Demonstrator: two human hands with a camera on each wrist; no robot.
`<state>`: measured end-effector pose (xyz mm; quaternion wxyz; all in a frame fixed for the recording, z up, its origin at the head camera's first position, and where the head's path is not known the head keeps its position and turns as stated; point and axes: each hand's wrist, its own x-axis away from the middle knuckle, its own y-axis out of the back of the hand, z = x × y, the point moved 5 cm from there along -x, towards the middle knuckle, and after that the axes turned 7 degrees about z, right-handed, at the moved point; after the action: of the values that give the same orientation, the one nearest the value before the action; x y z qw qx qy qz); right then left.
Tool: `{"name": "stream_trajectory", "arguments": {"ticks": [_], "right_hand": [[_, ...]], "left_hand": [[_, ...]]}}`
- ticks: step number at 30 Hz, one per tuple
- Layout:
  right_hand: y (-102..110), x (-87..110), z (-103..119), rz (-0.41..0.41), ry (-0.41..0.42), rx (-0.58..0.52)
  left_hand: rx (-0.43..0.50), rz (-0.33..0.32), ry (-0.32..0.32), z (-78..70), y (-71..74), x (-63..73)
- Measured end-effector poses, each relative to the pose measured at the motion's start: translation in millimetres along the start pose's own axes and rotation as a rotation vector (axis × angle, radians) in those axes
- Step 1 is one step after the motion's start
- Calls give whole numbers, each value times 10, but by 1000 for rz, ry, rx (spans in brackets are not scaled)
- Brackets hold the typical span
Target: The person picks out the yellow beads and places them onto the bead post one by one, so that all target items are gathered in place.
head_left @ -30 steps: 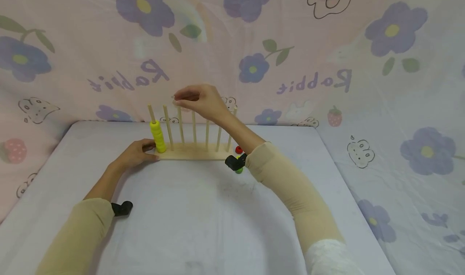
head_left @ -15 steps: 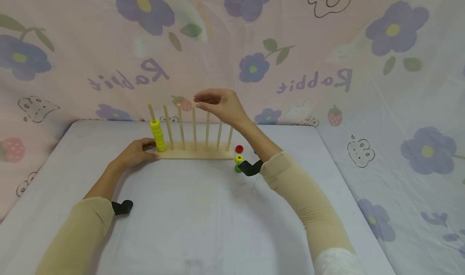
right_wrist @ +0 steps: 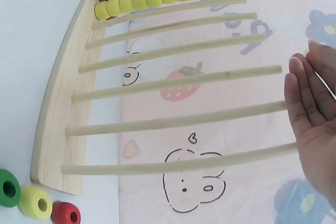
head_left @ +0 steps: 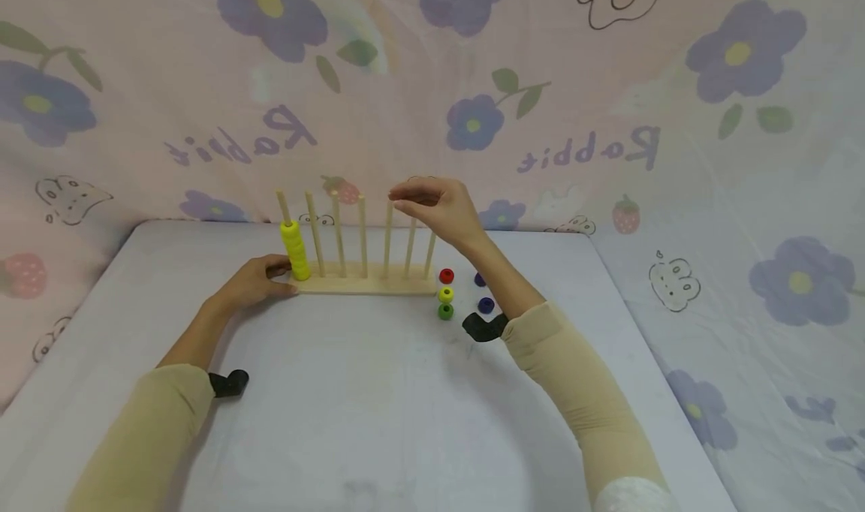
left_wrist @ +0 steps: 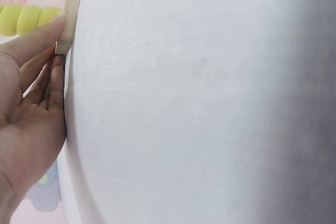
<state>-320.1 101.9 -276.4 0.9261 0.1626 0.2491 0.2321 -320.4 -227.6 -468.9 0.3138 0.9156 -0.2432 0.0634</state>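
Note:
A wooden peg rack (head_left: 368,283) with several upright pegs stands on the table. Its leftmost peg carries a stack of yellow beads (head_left: 294,251). My left hand (head_left: 253,283) holds the left end of the rack's base. In the left wrist view the thumb lies on the base beside the yellow beads, with the other fingers (left_wrist: 55,85) around its end. Up at the tops of the right-hand pegs is my right hand (head_left: 435,206), fingers (right_wrist: 298,90) extended and nothing between them. From the right wrist view, its fingertips are near the peg ends.
Just right of the rack lie a red bead (head_left: 447,275), a yellow bead (head_left: 446,294) and a green bead (head_left: 445,311). Farther right are a dark blue bead (head_left: 486,305) and another partly behind the right forearm. A printed cloth (head_left: 378,106) hangs behind the table.
My right hand has moved right and slightly down, from the third peg's top along the row. The loose beads have come out from behind its forearm. The left hand stays on the rack.

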Motion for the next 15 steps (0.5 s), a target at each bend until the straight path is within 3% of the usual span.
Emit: {"name": "stream_trajectory", "arguments": {"ticks": [5, 12, 15], "right_hand": [[83, 124, -66, -12, -27, -15], [178, 345, -186, -31, -142, -13], [193, 467, -127, -29, -173, -2]], "left_hand": [[-12, -3, 2, 12, 4, -1], [1, 3, 0, 19, -8, 3], [5, 1, -8, 8, -16, -1]]}}
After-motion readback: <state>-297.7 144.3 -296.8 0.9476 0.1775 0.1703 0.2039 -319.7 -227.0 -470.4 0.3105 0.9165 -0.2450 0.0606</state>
